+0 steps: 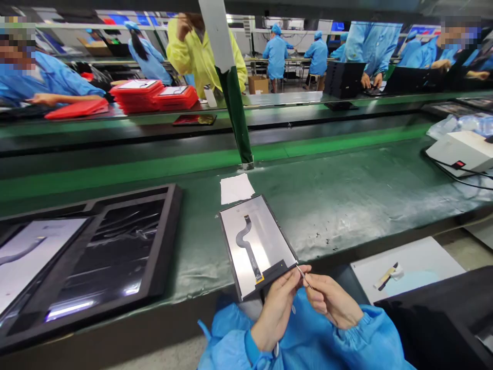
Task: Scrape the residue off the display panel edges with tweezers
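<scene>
A flat display panel [271, 236] with a silvery back and dark frame lies tilted across the near edge of the green bench. A dark, curved flex cable [242, 240] runs along its back and ends near an orange strip. My left hand [278, 303] is closed on the panel's near right corner, thumb on top. Close beside it, my right hand [333, 299] pinches thin metal tweezers [305, 277], whose tip meets that same corner. What the tip touches is too small to tell.
On the left, a black foam tray [164, 257] holds another panel [42, 246]. White paper [235, 188] lies beyond my panel, near a green post [239, 118]. Dark scraps [326, 240] dot the bench. A white device [462, 151] with cables stands right. Co-workers sit across the line.
</scene>
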`<action>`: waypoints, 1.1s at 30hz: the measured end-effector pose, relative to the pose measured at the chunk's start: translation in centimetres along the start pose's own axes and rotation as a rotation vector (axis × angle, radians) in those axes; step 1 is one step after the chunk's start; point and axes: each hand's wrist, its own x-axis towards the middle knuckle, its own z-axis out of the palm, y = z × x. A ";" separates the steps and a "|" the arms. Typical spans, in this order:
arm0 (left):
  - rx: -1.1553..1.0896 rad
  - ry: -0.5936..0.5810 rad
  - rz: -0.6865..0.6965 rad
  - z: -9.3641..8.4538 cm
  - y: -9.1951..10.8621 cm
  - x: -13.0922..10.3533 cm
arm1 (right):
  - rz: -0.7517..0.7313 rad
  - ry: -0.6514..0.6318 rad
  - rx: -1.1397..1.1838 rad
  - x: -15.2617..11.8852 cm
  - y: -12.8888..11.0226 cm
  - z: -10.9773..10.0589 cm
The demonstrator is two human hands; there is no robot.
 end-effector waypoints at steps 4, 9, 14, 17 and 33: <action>-0.049 0.035 0.015 0.1 -0.5 0.5 | 0.045 -0.015 0.053 -0.2 0.0 0.4; -0.110 0.070 0.051 0.6 -0.8 0.2 | 0.041 0.016 0.029 -0.9 -0.1 0.6; -0.154 0.090 0.090 1.4 -1.0 -0.1 | -0.164 0.193 -0.266 -1.8 0.2 0.9; -0.177 0.088 0.087 1.7 -1.1 -0.2 | -0.275 0.304 -0.400 -2.0 0.4 1.0; -0.198 0.053 0.034 1.3 -0.6 0.0 | -0.007 0.114 0.036 -1.8 0.4 0.8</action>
